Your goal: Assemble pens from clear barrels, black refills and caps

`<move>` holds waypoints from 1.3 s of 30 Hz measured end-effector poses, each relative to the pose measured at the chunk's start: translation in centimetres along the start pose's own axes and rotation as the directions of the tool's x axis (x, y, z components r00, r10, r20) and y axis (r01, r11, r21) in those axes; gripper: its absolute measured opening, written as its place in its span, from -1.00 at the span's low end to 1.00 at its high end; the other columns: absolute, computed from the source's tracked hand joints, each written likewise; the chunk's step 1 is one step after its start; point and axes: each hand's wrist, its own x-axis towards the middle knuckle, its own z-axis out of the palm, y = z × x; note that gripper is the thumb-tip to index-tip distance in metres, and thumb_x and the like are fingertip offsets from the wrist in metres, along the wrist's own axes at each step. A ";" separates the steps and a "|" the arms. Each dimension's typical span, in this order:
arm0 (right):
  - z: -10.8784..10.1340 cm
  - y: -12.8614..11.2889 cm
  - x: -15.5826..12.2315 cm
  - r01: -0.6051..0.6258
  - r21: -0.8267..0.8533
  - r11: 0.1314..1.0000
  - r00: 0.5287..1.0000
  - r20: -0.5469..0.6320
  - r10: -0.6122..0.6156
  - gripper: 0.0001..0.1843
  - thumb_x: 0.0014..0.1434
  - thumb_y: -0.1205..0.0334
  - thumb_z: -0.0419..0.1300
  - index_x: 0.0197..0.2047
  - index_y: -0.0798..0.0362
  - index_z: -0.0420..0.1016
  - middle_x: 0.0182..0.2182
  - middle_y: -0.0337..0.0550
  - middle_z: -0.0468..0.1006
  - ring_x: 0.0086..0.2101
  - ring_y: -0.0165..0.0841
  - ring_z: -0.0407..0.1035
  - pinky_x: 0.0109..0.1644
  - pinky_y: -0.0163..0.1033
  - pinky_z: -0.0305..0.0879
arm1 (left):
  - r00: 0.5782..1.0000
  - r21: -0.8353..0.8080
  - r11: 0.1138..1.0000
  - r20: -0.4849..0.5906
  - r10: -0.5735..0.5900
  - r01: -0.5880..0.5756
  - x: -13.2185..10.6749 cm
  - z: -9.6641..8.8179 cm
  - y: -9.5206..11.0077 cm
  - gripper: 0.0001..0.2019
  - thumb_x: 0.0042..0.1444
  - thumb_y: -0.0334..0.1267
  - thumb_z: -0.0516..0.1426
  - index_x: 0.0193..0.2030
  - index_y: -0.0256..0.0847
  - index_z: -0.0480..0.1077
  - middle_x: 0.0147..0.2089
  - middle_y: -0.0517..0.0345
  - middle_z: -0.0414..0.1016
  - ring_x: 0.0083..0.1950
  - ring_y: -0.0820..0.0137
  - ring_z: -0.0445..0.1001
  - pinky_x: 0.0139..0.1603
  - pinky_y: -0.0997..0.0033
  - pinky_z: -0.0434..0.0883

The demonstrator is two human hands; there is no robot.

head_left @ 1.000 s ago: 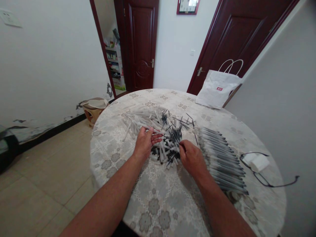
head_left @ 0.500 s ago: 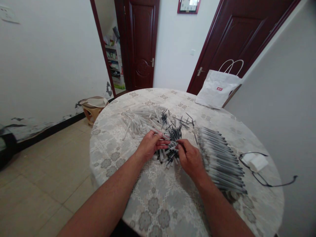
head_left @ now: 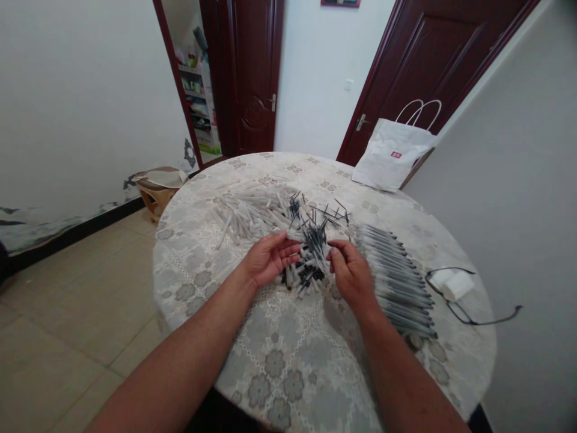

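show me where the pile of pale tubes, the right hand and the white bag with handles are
Pile of pale tubes (head_left: 252,217), head view: on the tubes in the middle of the pile.
Right hand (head_left: 353,273), head view: on the back of the hand.
White bag (head_left: 388,161), head view: on its front face.

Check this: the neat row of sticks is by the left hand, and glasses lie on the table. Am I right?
Not quite: the head view shows the row of sticks by the right hand, not the left hand. Glasses lie on the table.
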 end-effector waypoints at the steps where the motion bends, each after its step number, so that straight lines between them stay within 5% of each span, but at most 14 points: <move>1: -0.5 0.5 0.4 0.039 -0.131 0.991 0.999 -0.004 -0.040 -0.72 0.36 0.13 0.05 -0.03 0.05 0.51 -0.30 -0.14 0.57 -0.37 -0.33 0.42 -0.22 -0.26 0.32 | 0.998 -0.036 0.999 -0.050 0.024 -0.026 0.2 0.0 0.2 -0.91 0.28 -0.34 0.18 -0.24 -0.30 0.47 -0.30 -0.03 0.67 -0.29 0.32 0.67 -0.23 0.34 0.62; 4: -1.5 1.7 1.0 0.171 -0.390 0.905 0.981 0.156 -0.118 -0.80 0.29 0.27 0.11 -0.15 0.08 0.56 -0.22 -0.04 0.57 -0.21 -0.27 0.44 -0.05 -0.22 0.29 | 0.989 -0.092 0.993 -0.138 0.059 -0.072 0.6 0.0 0.6 -0.86 0.31 -0.33 0.14 -0.28 -0.31 0.47 -0.33 -0.01 0.66 -0.32 0.35 0.66 -0.25 0.37 0.61; 8: -1.9 2.2 0.8 0.286 -0.441 0.851 0.904 0.420 -0.086 -0.79 0.27 0.38 0.14 -0.13 0.03 0.59 -0.19 -0.09 0.56 -0.15 -0.30 0.44 0.00 -0.27 0.27 | 0.986 -0.072 0.994 -0.155 0.068 -0.080 0.8 -0.2 0.4 -0.89 0.27 -0.31 0.19 -0.26 -0.31 0.47 -0.33 -0.01 0.65 -0.33 0.35 0.65 -0.27 0.37 0.61; 11: -1.7 2.0 0.5 0.312 -0.452 0.836 0.861 0.506 -0.047 -0.73 0.26 0.40 0.15 -0.07 -0.02 0.61 -0.18 -0.11 0.56 -0.14 -0.30 0.45 -0.02 -0.29 0.26 | 0.985 -0.039 0.995 -0.150 0.088 -0.095 0.8 -0.2 0.2 -0.90 0.23 -0.31 0.23 -0.25 -0.31 0.47 -0.32 -0.01 0.65 -0.31 0.34 0.65 -0.26 0.37 0.62; 26: -1.4 1.8 -0.1 0.299 -0.508 0.808 0.850 0.527 0.017 -0.75 0.15 0.41 0.21 -0.13 -0.04 0.58 -0.23 -0.12 0.60 -0.22 -0.28 0.47 -0.17 -0.30 0.21 | 0.990 0.065 0.992 -0.086 0.110 -0.104 0.8 -0.4 -0.2 -0.90 0.18 -0.31 0.27 -0.26 -0.29 0.45 -0.29 -0.02 0.66 -0.35 0.34 0.64 -0.27 0.31 0.61; 39: -1.4 2.1 0.1 0.268 -0.528 0.806 0.831 0.551 0.084 -0.91 0.27 0.32 0.17 -0.20 -0.01 0.51 -0.25 -0.09 0.64 -0.25 -0.26 0.49 -0.22 -0.28 0.16 | 0.991 0.127 0.985 -0.062 0.122 -0.114 0.5 0.0 -0.4 -0.85 0.16 -0.30 0.29 -0.25 -0.25 0.39 -0.26 -0.03 0.65 -0.22 0.20 0.69 -0.24 0.24 0.63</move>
